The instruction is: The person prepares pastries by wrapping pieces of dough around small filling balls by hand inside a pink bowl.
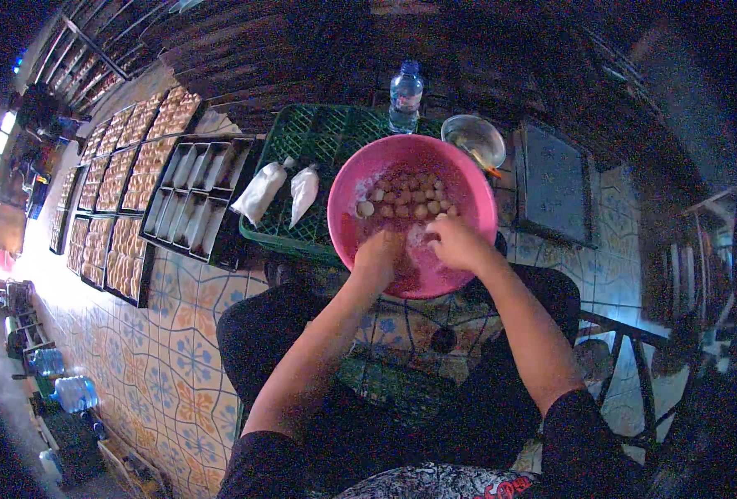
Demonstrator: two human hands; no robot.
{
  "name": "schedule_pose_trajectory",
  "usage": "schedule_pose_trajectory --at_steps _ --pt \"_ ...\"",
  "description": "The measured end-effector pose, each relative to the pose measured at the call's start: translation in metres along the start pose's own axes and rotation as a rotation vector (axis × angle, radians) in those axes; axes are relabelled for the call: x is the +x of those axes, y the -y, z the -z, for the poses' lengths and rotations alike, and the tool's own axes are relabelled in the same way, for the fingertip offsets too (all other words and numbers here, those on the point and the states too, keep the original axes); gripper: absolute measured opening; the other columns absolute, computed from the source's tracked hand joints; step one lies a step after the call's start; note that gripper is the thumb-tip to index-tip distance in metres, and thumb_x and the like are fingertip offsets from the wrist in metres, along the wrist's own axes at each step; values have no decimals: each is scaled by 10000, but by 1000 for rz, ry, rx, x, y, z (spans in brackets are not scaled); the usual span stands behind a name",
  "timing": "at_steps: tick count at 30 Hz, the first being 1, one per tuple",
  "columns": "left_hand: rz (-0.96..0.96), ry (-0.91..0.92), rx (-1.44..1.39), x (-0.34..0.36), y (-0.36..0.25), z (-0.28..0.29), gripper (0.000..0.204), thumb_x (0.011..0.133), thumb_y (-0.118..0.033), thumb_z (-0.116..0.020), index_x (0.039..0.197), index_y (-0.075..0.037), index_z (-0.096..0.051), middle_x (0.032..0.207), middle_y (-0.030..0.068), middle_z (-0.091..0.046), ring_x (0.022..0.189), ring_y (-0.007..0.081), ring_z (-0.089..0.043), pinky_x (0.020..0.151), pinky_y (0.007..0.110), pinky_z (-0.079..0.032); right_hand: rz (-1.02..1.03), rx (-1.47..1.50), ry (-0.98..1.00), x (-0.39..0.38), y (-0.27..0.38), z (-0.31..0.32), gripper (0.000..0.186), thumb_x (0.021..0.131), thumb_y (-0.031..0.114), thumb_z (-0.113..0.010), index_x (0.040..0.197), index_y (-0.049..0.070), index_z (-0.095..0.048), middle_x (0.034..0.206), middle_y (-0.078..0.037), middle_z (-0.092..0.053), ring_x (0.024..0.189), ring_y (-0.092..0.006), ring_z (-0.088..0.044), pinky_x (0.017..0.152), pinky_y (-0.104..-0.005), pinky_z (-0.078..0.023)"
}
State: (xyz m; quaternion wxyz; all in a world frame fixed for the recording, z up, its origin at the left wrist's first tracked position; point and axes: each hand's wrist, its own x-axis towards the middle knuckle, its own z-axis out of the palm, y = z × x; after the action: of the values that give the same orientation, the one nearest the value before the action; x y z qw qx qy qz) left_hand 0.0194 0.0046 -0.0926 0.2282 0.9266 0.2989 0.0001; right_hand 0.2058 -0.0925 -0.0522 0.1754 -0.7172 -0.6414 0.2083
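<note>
A pink basin [352,175] holds several small pale-brown balls [401,193] and some white powder on its bottom and side. My left hand [378,254] is down inside the basin at its near-left, fingers hidden from view. My right hand [460,245] reaches in from the right, fingertips curled together beside the balls over a powdery patch; what they hold, if anything, is unclear. On a green plastic crate [310,125] lie two bags of white powder [262,191] left of the basin. A water bottle [406,100] and a metal bowl [474,140] with an orange-handled utensil stand behind it.
Trays of baked pieces [121,249] and empty dark moulds [187,200] lie to the left. A flat metal tray [555,183] is at right, above a black metal frame [634,341]. Large water jugs [73,392] line the lower left, and my knees flank the basin.
</note>
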Motion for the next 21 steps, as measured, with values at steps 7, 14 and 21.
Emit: schedule_pose_trajectory --at_steps 7,14,21 --pt "3 -6 -27 1 -12 5 197 860 -78 -569 994 -32 -707 1007 248 -697 968 391 -701 790 481 -583 -13 -280 139 5 -4 -44 212 857 57 -551 978 -52 -687 1045 -315 -680 943 -456 -692 851 -548 -552" --pt "-134 199 156 15 21 13 251 782 -123 -579 926 33 -713 987 273 -709 944 412 -708 839 505 -569 4 -186 -20 3 36 -40 216 838 68 -566 958 -34 -713 979 -294 -699 908 -446 -699 801 -550 -558" --pt "21 239 -27 30 37 -16 241 761 -120 -583 876 55 -703 975 307 -694 953 427 -702 863 513 -555 -83 -80 158 27 11 -67 379 705 153 -793 1040 19 -676 977 -231 -697 966 -417 -673 862 -495 -540"
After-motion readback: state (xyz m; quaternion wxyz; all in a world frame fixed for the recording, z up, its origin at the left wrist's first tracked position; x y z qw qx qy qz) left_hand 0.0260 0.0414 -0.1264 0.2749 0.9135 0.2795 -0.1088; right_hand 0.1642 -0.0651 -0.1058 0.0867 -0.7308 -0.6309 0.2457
